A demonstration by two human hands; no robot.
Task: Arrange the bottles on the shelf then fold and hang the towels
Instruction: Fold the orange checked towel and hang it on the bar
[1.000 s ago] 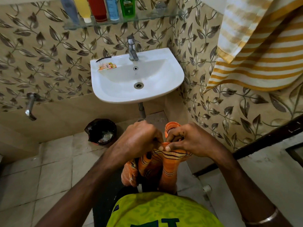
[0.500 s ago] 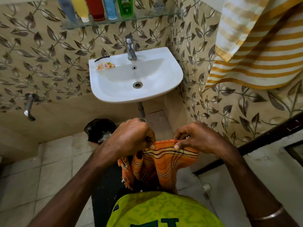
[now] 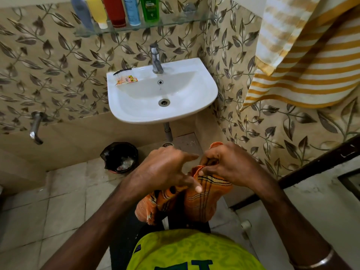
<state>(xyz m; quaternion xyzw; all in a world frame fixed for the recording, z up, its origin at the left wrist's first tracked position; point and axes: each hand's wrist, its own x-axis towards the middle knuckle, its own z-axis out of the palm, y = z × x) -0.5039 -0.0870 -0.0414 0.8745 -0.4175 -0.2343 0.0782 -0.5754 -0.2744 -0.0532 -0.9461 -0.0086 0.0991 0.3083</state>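
Note:
An orange towel (image 3: 202,199) with dark stripes hangs bunched in front of my waist. My right hand (image 3: 229,164) pinches its top edge between thumb and fingers. My left hand (image 3: 165,170) hovers just left of it with fingers spread and extended, the fingertips touching the cloth. Several bottles (image 3: 116,10) stand in a row on the glass shelf (image 3: 175,22) above the sink. A white towel with yellow stripes (image 3: 303,61) hangs on the right wall.
A white sink (image 3: 175,114) with a tap (image 3: 155,59) is mounted ahead, a comb and sachets on its rim. A black bin (image 3: 120,156) sits on the tiled floor below. A wall tap (image 3: 36,127) sticks out at left. A dark door frame (image 3: 311,168) runs at right.
My left hand has let go of the towel's top edge and opened its fingers. The spread edge has bunched together again under my right hand.

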